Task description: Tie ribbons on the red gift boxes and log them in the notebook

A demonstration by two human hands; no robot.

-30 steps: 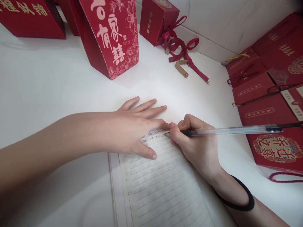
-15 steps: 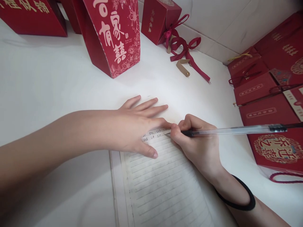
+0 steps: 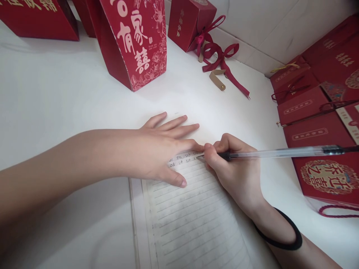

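Observation:
My left hand point(image 3: 165, 151) lies flat with its fingers spread, across the upper part of a lined notebook page point(image 3: 193, 220) and the white table beyond it. My right hand point(image 3: 235, 168) is closed around a clear pen point(image 3: 280, 153) with a black grip. The pen's tip touches the page beside my left index finger, at the end of a row of small handwritten numbers. Below the two handwritten rows, the visible ruled lines bear no clear writing. A black band circles my right wrist.
Red gift boxes point(image 3: 137, 48) stand on the white table point(image 3: 56, 93) at the back. A smaller red box point(image 3: 186, 26) sits near a red ribbon bow point(image 3: 220, 56) and a tan strap point(image 3: 216, 80). Several red boxes point(image 3: 316, 138) line the right side, against a tiled wall.
The pen tip and my right fingers have shifted slightly to the right, and another small mark shows at the end of the second row. My left hand stays in place.

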